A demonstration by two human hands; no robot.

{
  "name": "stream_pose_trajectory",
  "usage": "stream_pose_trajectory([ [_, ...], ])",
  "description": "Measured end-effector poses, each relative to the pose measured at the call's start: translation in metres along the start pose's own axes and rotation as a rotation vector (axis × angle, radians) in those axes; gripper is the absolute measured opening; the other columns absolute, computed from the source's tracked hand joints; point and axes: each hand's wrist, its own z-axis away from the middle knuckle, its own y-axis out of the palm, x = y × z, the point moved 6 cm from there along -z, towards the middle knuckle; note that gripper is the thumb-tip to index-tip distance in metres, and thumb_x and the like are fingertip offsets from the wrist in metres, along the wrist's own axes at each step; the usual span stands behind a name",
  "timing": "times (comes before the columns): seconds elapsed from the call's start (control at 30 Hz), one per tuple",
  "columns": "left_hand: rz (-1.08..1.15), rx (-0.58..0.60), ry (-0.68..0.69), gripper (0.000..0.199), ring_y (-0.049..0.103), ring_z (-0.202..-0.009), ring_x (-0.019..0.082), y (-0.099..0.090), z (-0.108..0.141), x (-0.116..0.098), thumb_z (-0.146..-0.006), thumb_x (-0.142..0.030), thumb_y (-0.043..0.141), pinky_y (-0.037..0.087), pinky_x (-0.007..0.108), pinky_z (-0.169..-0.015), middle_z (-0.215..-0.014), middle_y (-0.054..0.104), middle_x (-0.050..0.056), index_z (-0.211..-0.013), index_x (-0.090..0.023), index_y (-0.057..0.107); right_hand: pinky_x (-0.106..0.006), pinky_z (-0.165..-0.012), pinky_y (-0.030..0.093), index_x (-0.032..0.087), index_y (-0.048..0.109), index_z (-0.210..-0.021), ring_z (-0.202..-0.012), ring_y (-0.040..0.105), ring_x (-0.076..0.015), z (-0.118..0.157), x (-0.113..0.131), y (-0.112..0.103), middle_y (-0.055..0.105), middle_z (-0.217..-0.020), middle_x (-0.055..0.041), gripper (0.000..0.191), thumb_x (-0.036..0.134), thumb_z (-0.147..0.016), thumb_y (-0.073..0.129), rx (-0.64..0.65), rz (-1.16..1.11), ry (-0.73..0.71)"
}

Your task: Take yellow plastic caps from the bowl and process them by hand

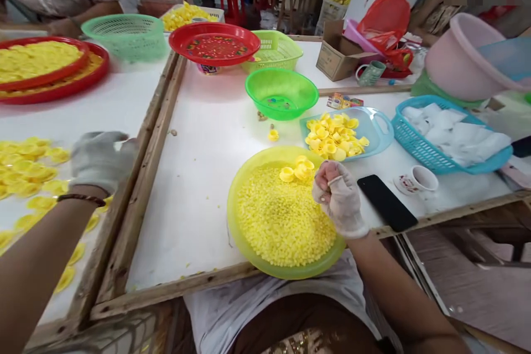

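Bare left forearm (45, 257) lowermost; white-gloved left hand (99, 160) by wooden rail (146, 182), grip unclear. Black phone (386, 202) right of white-gloved right hand (341, 199): fingers curled closed, contents unclear; yellow cup-shaped pieces (304, 167) just left, in round yellow basin (286, 272).

Left arm (45, 249) stretched forward, left hand (102, 160) gloved; right hand (341, 199) gloved, fingers (322, 181) curled.

Phone (387, 203): is being supported flat near the white cup (407, 183).
Blue basket (429, 150): is being occupied by white pieces (460, 135).
Cardboard box (333, 59): is being flanked by a green mug (372, 73).
Red stool (233, 5): is being glimpsed behind.
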Motion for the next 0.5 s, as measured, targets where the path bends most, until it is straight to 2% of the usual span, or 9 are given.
stream_pose_trajectory([
  [0.03,-0.094,-0.131,0.052,0.027,0.059,-0.102,0.024,0.007,0.005,-0.029,-0.091,-0.041,0.056,0.046,0.035,-0.091,-0.077,0.058,0.0,-0.079,-0.017,0.06,-0.022,-0.044,0.02,0.022,0.049,-0.075,-0.047,0.025,-0.0053,-0.002,0.001,-0.001,0.04,-0.064,0.0071,0.038,0.052,-0.09,0.068,-0.009,-0.045,0.02],
  [0.07,-0.135,-0.131,0.166,0.023,0.059,-0.102,0.024,0.024,0.012,-0.064,-0.093,-0.038,0.056,0.046,0.036,-0.093,-0.088,0.062,0.001,-0.089,-0.017,0.065,-0.022,-0.043,0.02,0.021,0.048,-0.075,-0.046,0.024,-0.0048,-0.003,0.001,-0.002,0.039,-0.064,0.0074,0.04,0.052,-0.089,0.069,-0.012,-0.076,0.035],
  [0.1,-0.105,-0.068,0.283,0.022,0.06,-0.097,0.022,0.047,0.02,-0.102,-0.093,-0.036,0.055,0.048,0.035,-0.091,-0.095,0.065,0.004,-0.093,-0.018,0.067,-0.022,-0.043,0.019,0.021,0.047,-0.075,-0.046,0.024,-0.0045,-0.004,0.002,-0.002,0.039,-0.064,0.0077,0.041,0.052,-0.088,0.07,-0.008,-0.095,0.047],
  [0.17,-0.066,0.189,0.436,0.024,0.062,-0.087,0.02,0.101,0.04,-0.17,-0.095,-0.035,0.053,0.049,0.034,-0.082,-0.099,0.067,0.007,-0.096,-0.018,0.069,-0.021,-0.043,0.019,0.022,0.046,-0.076,-0.045,0.024,-0.004,-0.004,0.0,-0.001,0.039,-0.063,0.0083,0.042,0.053,-0.086,0.072,0.015,-0.111,0.06],
  [0.23,-0.16,0.364,0.487,0.027,0.062,-0.087,0.024,0.147,0.056,-0.216,-0.09,-0.04,0.062,0.049,0.037,-0.078,-0.099,0.066,0.012,-0.095,-0.015,0.07,-0.021,-0.043,0.019,0.022,0.047,-0.077,-0.044,0.025,-0.0038,-0.004,-0.002,-0.001,0.039,-0.062,0.0086,0.04,0.052,-0.087,0.071,0.031,-0.11,0.058],
  [0.3,-0.213,0.465,0.476,0.023,0.062,-0.088,0.027,0.178,0.064,-0.239,-0.083,-0.037,0.07,0.048,0.039,-0.077,-0.098,0.065,0.015,-0.086,-0.013,0.069,-0.021,-0.043,0.019,0.022,0.047,-0.077,-0.044,0.027,-0.0039,-0.003,-0.004,-0.001,0.039,-0.061,0.0084,0.039,0.052,-0.089,0.069,0.037,-0.097,0.054],
  [0.37,-0.159,0.487,0.442,0.016,0.062,-0.089,0.027,0.189,0.067,-0.243,-0.08,-0.03,0.07,0.048,0.039,-0.079,-0.1,0.065,0.014,-0.083,-0.014,0.067,-0.021,-0.043,0.019,0.022,0.047,-0.077,-0.044,0.029,-0.0042,-0.002,-0.004,-0.001,0.04,-0.061,0.008,0.039,0.052,-0.089,0.068,0.038,-0.077,0.046],
  [0.43,-0.047,0.46,0.397,0.016,0.062,-0.087,0.023,0.184,0.068,-0.238,-0.081,-0.027,0.067,0.049,0.037,-0.078,-0.099,0.067,0.011,-0.091,-0.015,0.065,-0.021,-0.042,0.02,0.021,0.047,-0.075,-0.044,0.029,-0.0042,-0.002,-0.002,0.0,0.041,-0.061,0.0079,0.041,0.053,-0.089,0.068,0.043,-0.065,0.038],
  [0.5,0.086,0.443,0.332,0.022,0.063,-0.08,0.02,0.17,0.075,-0.23,-0.082,-0.028,0.067,0.049,0.033,-0.074,-0.091,0.067,0.007,-0.101,-0.016,0.061,-0.021,-0.042,0.021,0.021,0.046,-0.075,-0.044,0.03,-0.0041,-0.002,0.002,0.006,0.042,-0.062,0.0077,0.041,0.054,-0.089,0.068,0.059,-0.062,0.025],
])
